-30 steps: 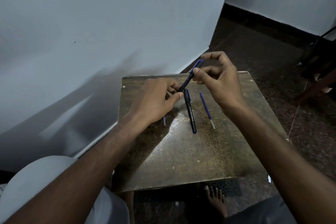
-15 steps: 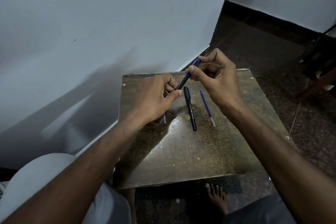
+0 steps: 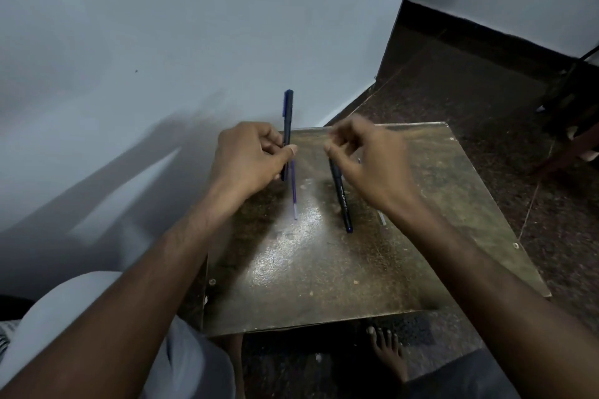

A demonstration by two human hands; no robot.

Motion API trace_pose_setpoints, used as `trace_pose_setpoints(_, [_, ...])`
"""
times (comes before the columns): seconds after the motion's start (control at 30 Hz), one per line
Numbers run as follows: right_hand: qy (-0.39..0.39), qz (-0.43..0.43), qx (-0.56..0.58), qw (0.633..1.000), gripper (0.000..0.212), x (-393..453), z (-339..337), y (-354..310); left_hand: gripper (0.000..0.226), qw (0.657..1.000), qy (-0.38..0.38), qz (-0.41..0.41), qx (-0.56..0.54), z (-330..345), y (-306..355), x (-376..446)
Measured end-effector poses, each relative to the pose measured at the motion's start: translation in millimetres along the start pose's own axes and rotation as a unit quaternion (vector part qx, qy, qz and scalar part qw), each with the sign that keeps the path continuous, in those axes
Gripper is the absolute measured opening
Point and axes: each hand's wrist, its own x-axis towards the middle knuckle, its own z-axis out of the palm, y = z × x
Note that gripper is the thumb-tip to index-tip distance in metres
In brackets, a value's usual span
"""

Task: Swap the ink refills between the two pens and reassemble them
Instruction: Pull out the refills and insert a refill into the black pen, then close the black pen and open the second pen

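My left hand [image 3: 249, 159] grips a dark pen with a blue clip [image 3: 287, 113] and holds it upright over the table's far left. Just right of that hand a blue refill [image 3: 294, 193] with a clear end lies on the tabletop [image 3: 311, 269]. A second black pen [image 3: 342, 201] lies near the middle. My right hand [image 3: 369, 159] is blurred, its fingers curled and pinched right at that pen's far end; whether it grips anything I cannot tell. Another refill is mostly hidden under my right wrist, only its pale end [image 3: 382, 220] showing.
The small worn table stands against a white wall [image 3: 162, 42] on the left. Dark floor [image 3: 470, 91] lies to the right and behind. A bare foot [image 3: 387, 350] shows below the near edge, and my knees flank the table. Dark furniture [image 3: 573, 100] stands at far right.
My right hand let go of the held pen and dropped to the far end of the lying pen. My left hand swung its pen from a slant to upright and shifted left, uncovering the refill.
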Motion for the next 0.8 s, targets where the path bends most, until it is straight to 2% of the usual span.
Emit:
trace_pose_setpoints(0.07, [-0.058, -0.037, -0.069, 0.995, 0.018, -5.5, 8.1, -5.1, 0.021, 1.0, 0.021, -0.008, 0.013, -3.3, -3.8, 1.9])
trace_pose_setpoints(0.13, [-0.095, -0.059, -0.103, 0.988, 0.021, -10.7, 16.7, -11.5, 0.024, 1.0, 0.018, -0.015, 0.017, -4.5, -5.7, 2.9])
trace_pose_setpoints(0.27, [-0.112, -0.058, -0.179, 0.976, 0.039, -18.4, 30.9, -26.7, 0.034, 0.998, 0.012, -0.015, 0.062, -4.1, -6.0, 4.4])
trace_pose_setpoints(0.4, [-0.127, -0.036, -0.282, 0.95, 0.04, -22.1, 38.6, -40.3, 0.035, 0.997, 0.005, -0.028, 0.074, -5.3, -5.3, 4.9])
trace_pose_setpoints(0.53, [-0.138, -0.023, -0.3, 0.944, 0.026, -19.6, 36.2, -49.8, 0.034, 0.997, -0.003, -0.034, 0.076, -6.9, -3.7, 2.9])
trace_pose_setpoints(0.7, [-0.174, -0.002, -0.311, 0.934, 0.045, -22.8, 31.7, -49.8, 0.034, 0.996, 0.0, -0.03, 0.08, -7.6, -3.5, 0.8])
trace_pose_setpoints(0.8, [-0.181, 0.007, -0.272, 0.945, 0.044, -22.9, 23.9, -50.6, 0.035, 0.997, 0.005, -0.03, 0.075, -8.8, -2.9, 1.5])
